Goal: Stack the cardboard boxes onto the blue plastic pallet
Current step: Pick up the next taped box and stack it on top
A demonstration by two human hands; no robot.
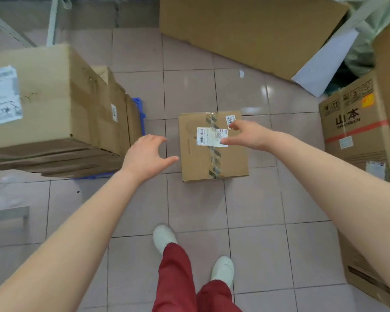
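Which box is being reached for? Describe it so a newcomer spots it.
On the pink tiled floor, right of the loaded blue pallet, a small box sits alone between both open hands. Unlike the bigger neighbouring cartons, it has a white barcode label across a printed tape strip.

Brown box (pixel 213 146), blue pallet (pixel 139 109), pink floor tiles (pixel 189 93), red trousers (pixel 176 280)

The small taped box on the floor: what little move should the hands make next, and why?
Probably lower both hands to its sides. The left hand hangs open beside the small box, the right hand open above its top, neither gripping.
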